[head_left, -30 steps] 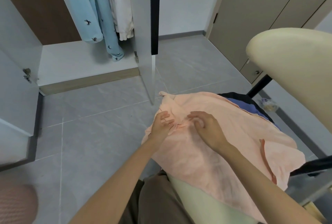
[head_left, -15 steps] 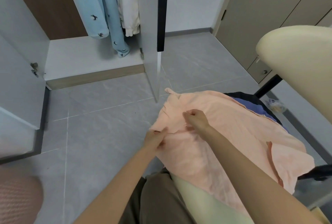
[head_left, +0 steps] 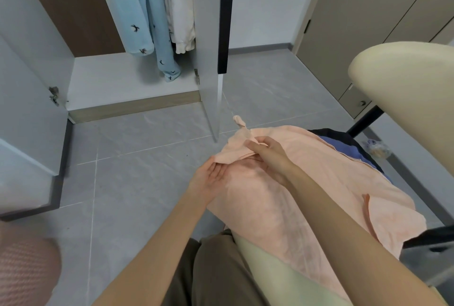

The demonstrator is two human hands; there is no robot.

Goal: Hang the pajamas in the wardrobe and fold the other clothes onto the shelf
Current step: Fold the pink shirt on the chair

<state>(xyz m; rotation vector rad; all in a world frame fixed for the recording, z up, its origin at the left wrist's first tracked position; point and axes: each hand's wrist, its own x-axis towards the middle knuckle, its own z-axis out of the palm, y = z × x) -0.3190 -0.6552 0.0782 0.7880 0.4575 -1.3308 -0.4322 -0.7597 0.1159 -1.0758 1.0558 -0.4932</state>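
Our right hand (head_left: pixel 267 155) pinches a fold of the peach garment (head_left: pixel 307 197). The garment drapes over the chair seat (head_left: pixel 270 276) and spills past its front-left edge. Our left hand (head_left: pixel 211 179) lies palm-up and relaxed under the hem. We should smooth it flat before folding. Bare floor (head_left: pixel 147 170) leaves room toward the wardrobe shelf (head_left: pixel 118 79).

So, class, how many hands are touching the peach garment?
2. The left hand lies palm up under the left edge of the peach garment; the right hand pinches a fold just beyond it. Neither is hidden.
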